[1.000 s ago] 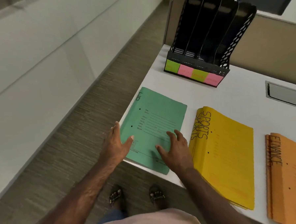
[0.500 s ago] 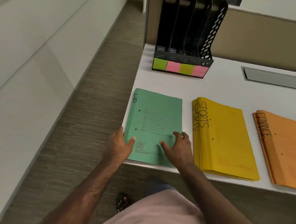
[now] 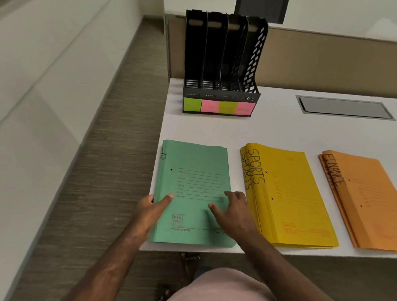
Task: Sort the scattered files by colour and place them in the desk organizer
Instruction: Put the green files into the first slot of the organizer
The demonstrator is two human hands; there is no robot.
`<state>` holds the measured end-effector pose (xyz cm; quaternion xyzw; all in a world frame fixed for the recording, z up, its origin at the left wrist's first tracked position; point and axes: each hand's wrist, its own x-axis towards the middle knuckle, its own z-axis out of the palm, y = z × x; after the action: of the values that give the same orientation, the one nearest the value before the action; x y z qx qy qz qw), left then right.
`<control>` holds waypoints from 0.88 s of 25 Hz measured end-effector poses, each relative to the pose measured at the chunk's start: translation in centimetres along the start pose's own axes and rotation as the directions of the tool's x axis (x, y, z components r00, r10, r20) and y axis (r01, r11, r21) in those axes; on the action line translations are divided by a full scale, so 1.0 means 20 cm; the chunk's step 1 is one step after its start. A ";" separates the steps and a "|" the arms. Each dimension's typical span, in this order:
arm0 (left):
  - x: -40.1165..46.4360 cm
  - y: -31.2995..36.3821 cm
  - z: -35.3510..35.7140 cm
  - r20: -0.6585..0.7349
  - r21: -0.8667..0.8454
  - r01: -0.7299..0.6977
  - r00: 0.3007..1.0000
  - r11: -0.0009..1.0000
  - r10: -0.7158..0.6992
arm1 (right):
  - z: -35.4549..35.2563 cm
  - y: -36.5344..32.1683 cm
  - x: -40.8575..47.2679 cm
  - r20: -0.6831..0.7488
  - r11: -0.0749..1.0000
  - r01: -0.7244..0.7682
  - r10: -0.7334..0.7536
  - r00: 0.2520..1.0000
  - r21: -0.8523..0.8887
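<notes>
On the white desk (image 3: 272, 128), near its front left corner: green files (image 3: 194, 173), flat matte card, rectangular, handwritten spine label, printed ruled lines. Left hand (image 3: 153, 210) grips the stack's left edge, thumb on top. Right hand (image 3: 233, 211) rests on the cover near its right edge, fingers spread. Black perforated plastic desk organizer (image 3: 223, 64) stands upright behind, well apart.

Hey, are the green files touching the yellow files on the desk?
Apart. The head view shows a strip of white desk between the green files and the yellow files.
</notes>
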<state>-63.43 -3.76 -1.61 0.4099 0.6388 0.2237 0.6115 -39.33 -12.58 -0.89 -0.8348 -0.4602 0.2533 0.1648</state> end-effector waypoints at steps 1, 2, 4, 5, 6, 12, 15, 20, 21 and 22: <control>0.01 0.01 0.00 0.038 -0.065 0.017 0.999 0.998 -0.015 | -0.01 0.00 0.01 0.000 1.000 0.000 0.000 1.000 -0.002; 0.02 0.03 0.00 0.072 -0.120 0.034 0.997 0.992 -0.026 | -0.02 0.00 0.02 -0.001 1.000 -0.001 0.001 1.000 -0.005; 0.04 0.04 0.00 0.121 -0.190 0.058 0.992 0.980 -0.036 | -0.03 0.00 0.04 0.000 1.000 0.000 0.000 1.000 -0.011; 0.05 0.04 0.00 0.143 -0.203 0.064 0.989 0.977 -0.035 | -0.04 0.00 0.05 -0.001 1.000 0.000 0.000 1.000 -0.008; 0.06 0.05 0.00 0.166 -0.210 0.066 0.986 0.975 -0.031 | -0.04 0.00 0.06 -0.002 1.000 -0.002 0.002 1.000 -0.002; 0.05 0.13 -0.02 0.283 -0.235 0.075 0.959 0.969 -0.005 | -0.08 0.00 0.10 0.020 0.997 -0.032 0.031 0.999 0.068; 0.04 0.18 0.00 0.282 -0.247 -0.008 0.956 0.969 0.080 | -0.11 -0.01 0.13 0.047 0.992 -0.032 0.027 0.999 0.124; 0.01 0.32 0.05 0.190 -0.309 -0.173 0.952 0.935 0.240 | -0.17 -0.11 0.15 -0.087 0.992 0.062 -0.052 0.995 0.106; 0.00 0.36 0.06 0.176 -0.327 -0.199 0.948 0.924 0.267 | -0.19 -0.14 0.16 -0.119 0.990 0.096 -0.083 0.989 0.102; -0.01 0.41 0.06 0.163 -0.341 -0.226 0.942 0.913 0.294 | -0.21 -0.18 0.18 -0.140 0.986 0.129 -0.114 0.984 0.106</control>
<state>-60.18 0.38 4.76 0.4094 0.4653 0.3584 0.6982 -37.72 -7.84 3.46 -0.8094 -0.4829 0.2122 0.2580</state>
